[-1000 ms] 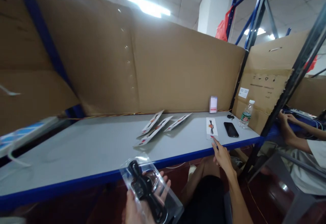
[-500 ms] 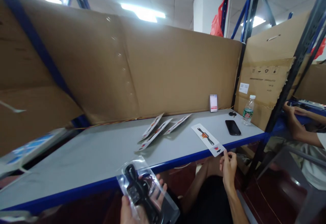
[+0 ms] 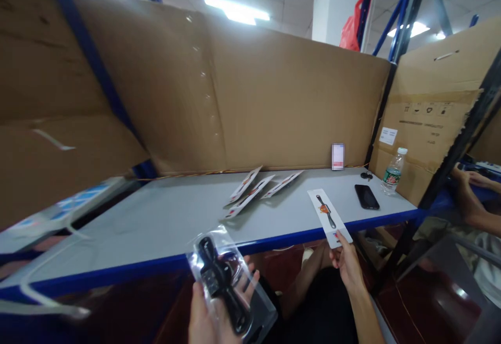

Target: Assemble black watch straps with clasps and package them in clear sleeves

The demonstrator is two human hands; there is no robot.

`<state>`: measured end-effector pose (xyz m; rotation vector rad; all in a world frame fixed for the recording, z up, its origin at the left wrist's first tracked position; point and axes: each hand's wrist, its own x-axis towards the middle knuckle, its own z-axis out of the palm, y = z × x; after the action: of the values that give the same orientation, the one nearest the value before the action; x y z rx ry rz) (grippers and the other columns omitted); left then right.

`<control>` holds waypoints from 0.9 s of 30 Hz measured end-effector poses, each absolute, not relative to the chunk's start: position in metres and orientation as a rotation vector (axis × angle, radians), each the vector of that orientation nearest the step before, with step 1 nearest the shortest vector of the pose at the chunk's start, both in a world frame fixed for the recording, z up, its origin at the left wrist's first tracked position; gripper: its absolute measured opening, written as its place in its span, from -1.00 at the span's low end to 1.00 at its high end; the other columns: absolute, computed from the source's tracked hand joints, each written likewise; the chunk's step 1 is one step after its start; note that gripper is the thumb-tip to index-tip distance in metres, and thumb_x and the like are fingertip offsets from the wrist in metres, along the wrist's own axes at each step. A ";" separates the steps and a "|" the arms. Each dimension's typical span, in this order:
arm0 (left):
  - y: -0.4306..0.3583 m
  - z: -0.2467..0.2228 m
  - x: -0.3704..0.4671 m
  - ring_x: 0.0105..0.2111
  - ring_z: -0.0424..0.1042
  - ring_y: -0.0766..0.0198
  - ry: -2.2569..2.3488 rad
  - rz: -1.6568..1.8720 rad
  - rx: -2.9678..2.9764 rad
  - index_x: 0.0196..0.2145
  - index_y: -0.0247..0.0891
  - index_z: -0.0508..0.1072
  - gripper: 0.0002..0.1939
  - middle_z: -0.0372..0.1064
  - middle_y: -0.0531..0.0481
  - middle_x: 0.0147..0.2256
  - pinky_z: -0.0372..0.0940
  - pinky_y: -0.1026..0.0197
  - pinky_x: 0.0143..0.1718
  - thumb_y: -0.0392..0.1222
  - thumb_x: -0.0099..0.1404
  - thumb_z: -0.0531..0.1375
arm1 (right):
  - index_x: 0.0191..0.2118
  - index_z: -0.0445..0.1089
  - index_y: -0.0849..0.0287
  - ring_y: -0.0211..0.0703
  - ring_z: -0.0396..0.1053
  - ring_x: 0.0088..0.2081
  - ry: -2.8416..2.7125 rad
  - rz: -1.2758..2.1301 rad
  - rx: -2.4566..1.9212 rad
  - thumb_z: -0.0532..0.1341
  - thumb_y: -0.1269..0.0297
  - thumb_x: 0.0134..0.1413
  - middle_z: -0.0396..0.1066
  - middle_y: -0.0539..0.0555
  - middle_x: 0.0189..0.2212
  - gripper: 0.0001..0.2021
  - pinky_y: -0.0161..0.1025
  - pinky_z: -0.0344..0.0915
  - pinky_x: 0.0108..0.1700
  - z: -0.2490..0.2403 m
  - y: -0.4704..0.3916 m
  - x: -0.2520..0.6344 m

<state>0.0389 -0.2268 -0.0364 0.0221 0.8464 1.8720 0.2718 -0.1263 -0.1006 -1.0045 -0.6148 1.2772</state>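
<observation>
In my left hand [image 3: 209, 310], at the lower middle, is a clear plastic package [image 3: 250, 302] with a black handled tool [image 3: 223, 281] inside; I cannot make out the tool's exact kind. The fingers wrap around the package from below. My right hand [image 3: 346, 260] pinches the near end of a white printed card [image 3: 327, 216] at the table's front edge. That card bears a picture of a black tool with an orange patch. Several similar cards [image 3: 250, 193] lie tilted and overlapping on the grey table [image 3: 164, 218], farther back.
A black phone [image 3: 367, 197], keys [image 3: 366, 175] and a water bottle [image 3: 393, 172] are at the table's right end. A small lit screen [image 3: 338, 156] leans on the cardboard wall [image 3: 289, 104]. Another person's arms [image 3: 475, 192] show at far right.
My right thumb and fingers now overlap the card's near end more, and the card has turned slightly. My left hand still holds the package. The whole view has shifted a little.
</observation>
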 end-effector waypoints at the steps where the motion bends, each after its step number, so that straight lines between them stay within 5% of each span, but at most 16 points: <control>1: -0.224 -0.035 0.037 -0.05 0.52 -0.02 0.830 1.888 0.016 0.12 -0.30 0.45 -0.49 0.54 -0.26 -0.11 0.34 -0.17 0.09 0.04 0.44 -0.05 | -0.31 0.40 0.22 -0.34 0.27 -0.68 -0.610 1.273 -0.995 0.45 -0.01 -0.20 0.38 -0.07 -0.61 -0.56 -0.47 0.02 -0.76 -0.100 -0.126 0.271; 9: -0.178 -0.003 0.014 -0.15 0.56 0.07 0.509 2.108 0.002 0.11 -0.20 0.43 -0.52 0.53 -0.21 -0.14 0.38 -0.10 0.02 0.08 0.44 -0.04 | -0.28 0.45 0.20 -0.42 0.25 -0.67 -0.484 1.255 -0.925 0.53 0.27 -0.37 0.46 -0.09 -0.48 -0.58 -0.48 0.13 -0.75 -0.079 -0.140 0.280; 14: -0.161 0.008 0.001 -0.14 0.55 0.11 0.469 2.262 0.000 0.11 -0.17 0.37 -0.51 0.50 -0.20 -0.10 0.37 -0.05 0.01 0.14 0.44 -0.07 | -0.32 0.48 0.17 -0.24 0.41 -0.54 -0.544 1.260 -1.038 0.49 0.24 -0.33 0.53 0.02 -0.38 -0.66 -0.37 0.32 -0.67 -0.069 -0.161 0.305; 27: -0.172 0.000 0.000 -0.06 0.50 0.09 0.451 2.521 -0.061 0.16 -0.08 0.30 -0.50 0.43 -0.17 -0.02 0.30 -0.12 0.09 0.19 0.41 -0.04 | -0.42 0.46 0.18 -0.22 0.25 -0.73 -0.788 1.431 -1.334 0.53 0.07 -0.53 0.39 -0.01 -0.66 -0.54 -0.34 0.06 -0.78 -0.076 -0.169 0.310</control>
<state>0.0000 -0.1717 -0.0001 -0.0606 0.4508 2.5210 0.3096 -0.1690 -0.0756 -1.3339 -0.7881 1.4312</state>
